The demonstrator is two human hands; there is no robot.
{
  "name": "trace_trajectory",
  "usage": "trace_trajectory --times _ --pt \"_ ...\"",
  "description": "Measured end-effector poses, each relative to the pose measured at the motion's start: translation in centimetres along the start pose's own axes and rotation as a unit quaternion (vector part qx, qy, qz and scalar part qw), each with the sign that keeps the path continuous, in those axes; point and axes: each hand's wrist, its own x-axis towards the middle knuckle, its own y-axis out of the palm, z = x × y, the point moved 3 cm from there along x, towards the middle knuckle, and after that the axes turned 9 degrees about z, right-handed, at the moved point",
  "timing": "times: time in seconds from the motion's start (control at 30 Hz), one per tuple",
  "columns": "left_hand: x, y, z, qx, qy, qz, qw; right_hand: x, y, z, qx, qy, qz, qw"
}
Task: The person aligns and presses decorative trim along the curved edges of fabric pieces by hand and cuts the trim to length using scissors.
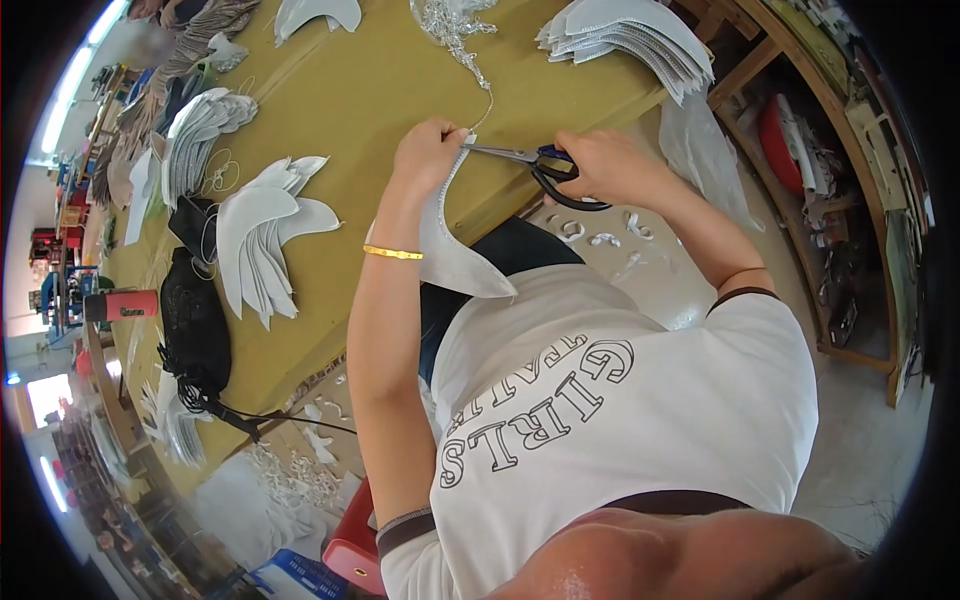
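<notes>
Over the near edge of the table [365, 110], left hand [432, 152] pinches a white piece [452, 255], thread [489, 102] seemingly uncut; right hand [608, 168] grips scissors [524, 156].

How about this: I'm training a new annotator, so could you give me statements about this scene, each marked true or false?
1. The right hand holds the scissors. True.
2. The left hand is empty. False: it grips a white piece.
3. Stacked white pieces lie on the yellow table. True.
4. The yellow bracelet is on the right arm. False: it is on the left.
5. The shirt is black all over. False: it is mostly white.
</notes>
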Motion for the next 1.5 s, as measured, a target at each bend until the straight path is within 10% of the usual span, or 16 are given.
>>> trace_trajectory --times 1.07,1.37,1.43,1.5 --pt "0.5 0.4 -0.2 0.05 -0.008 -0.025 0.998 -0.6 -0.1 0.2 -0.017 -0.029 -0.018 0.999" --pt "-1.4 -0.9 4.7 -0.096 0.08 -0.368 0.922 1.7 -1.8 -6.5 -0.004 0.122 -0.17 0.978" --pt "-8.3 -2.4 3.1 -0.071 0.064 -0.318 0.943 2.9 -0.8 -6.9 -0.05 0.105 -0.246 0.962" --pt "-13.9 -2.8 5.1 0.043 -0.167 -0.079 0.982 3.7 0.0 -6.4 -0.115 0.089 -0.335 0.931"
